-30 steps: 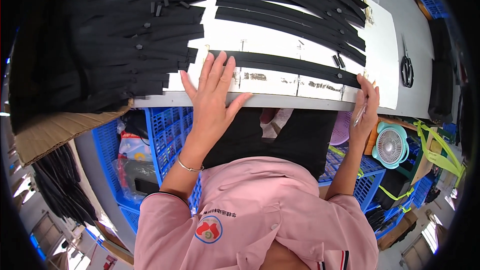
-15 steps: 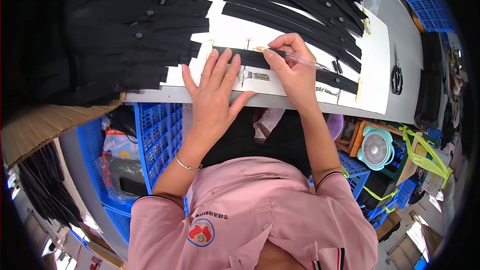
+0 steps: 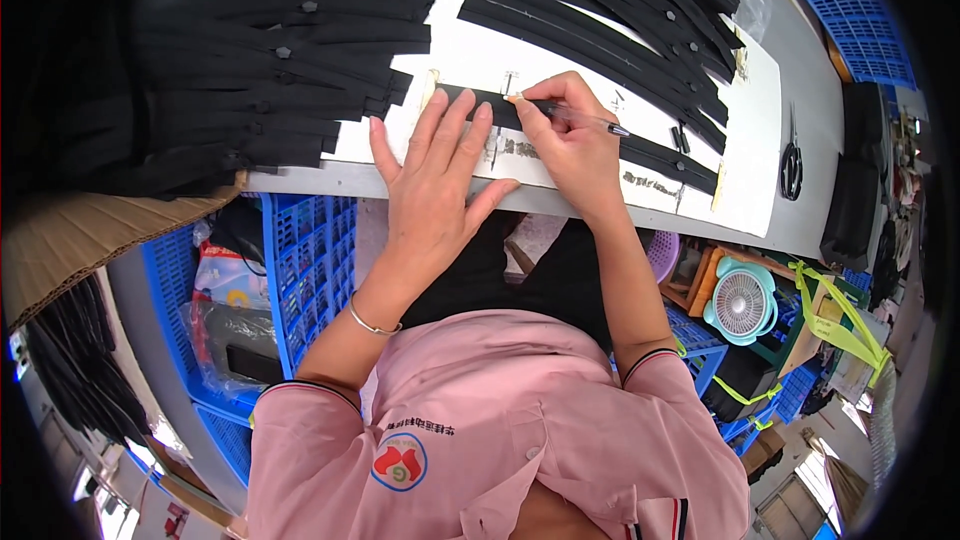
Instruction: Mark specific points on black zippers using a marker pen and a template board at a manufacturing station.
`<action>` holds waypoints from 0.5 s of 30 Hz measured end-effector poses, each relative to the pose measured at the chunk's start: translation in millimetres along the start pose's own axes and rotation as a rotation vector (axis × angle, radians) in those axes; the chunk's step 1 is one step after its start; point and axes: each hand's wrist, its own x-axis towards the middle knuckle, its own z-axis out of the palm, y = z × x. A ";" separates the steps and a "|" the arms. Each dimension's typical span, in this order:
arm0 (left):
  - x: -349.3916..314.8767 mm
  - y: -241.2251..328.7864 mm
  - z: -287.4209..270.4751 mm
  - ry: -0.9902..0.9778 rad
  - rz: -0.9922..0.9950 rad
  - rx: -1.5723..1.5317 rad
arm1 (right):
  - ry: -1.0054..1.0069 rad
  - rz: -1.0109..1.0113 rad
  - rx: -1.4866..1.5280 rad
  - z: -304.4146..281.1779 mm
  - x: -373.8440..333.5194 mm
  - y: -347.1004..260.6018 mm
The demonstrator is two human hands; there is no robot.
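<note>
A black fabric strip [image 3: 508,114] lies across a white board [image 3: 750,130] near the table's front edge. My left hand [image 3: 430,165] is spread flat with its fingertips on the strip's left part, holding nothing. In my right hand [image 3: 575,150] a slim clear-barrelled pen [image 3: 597,122] is pinched, its point at the strip's upper edge near a drawn mark on the board. Beside the right hand lie another black strip [image 3: 665,162] and a few small black pieces [image 3: 681,138].
Many black strips [image 3: 600,50] lie at the back, and a thick pile [image 3: 220,70] covers the left. Black scissors [image 3: 791,165] rest on the right. Below the table stand blue crates [image 3: 305,260] and a turquoise fan [image 3: 741,302]. A cardboard flap [image 3: 120,240] juts out at the left.
My right hand with the pen has shifted slightly left along the strip, and the pen is angled a little differently. My left hand remains on the strip. The whole view has shifted slightly.
</note>
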 end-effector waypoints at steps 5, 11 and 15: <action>-0.6 -0.5 2.2 0.010 0.006 0.015 | 0.033 -0.056 -0.042 4.5 -0.3 4.5; -0.5 -0.4 2.6 0.004 0.001 0.015 | -0.098 -0.022 0.085 -5.5 -3.6 15.0; 0.1 0.2 1.2 -0.004 -0.006 0.021 | -0.099 -0.045 0.071 -5.4 -4.7 11.0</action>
